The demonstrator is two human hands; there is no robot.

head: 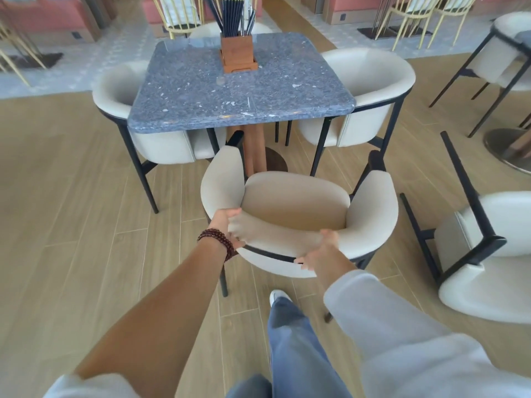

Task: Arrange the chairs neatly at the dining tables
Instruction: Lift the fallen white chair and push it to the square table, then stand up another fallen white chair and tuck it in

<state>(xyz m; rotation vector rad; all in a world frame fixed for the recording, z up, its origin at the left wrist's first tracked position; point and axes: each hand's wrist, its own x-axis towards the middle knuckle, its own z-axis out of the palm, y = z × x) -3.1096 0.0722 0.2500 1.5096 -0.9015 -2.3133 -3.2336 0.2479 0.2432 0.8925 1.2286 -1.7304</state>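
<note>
A cream tub chair (pixel 370 214) with black legs stands on the wood floor just in front of me, facing the blue speckled dining table (pixel 201 93). My left hand (pixel 230 228) grips the top of its curved backrest at the left. My right hand (pixel 319 251) grips the same backrest at the right. The chair's seat is short of the table's near edge. Two matching chairs are tucked at the table, one on the left side (pixel 115 93) and one on the right side (pixel 373 81). A fourth chair back (pixel 201 31) shows beyond the far edge.
A wooden holder (pixel 237 53) with dark chopsticks sits on the table. Another cream chair (pixel 488 268) stands close on my right, and one more with a second table base is at the far right (pixel 508 53). Gold wire chairs (pixel 178 12) line the back. My leg and shoe (pixel 277 295) are behind the chair.
</note>
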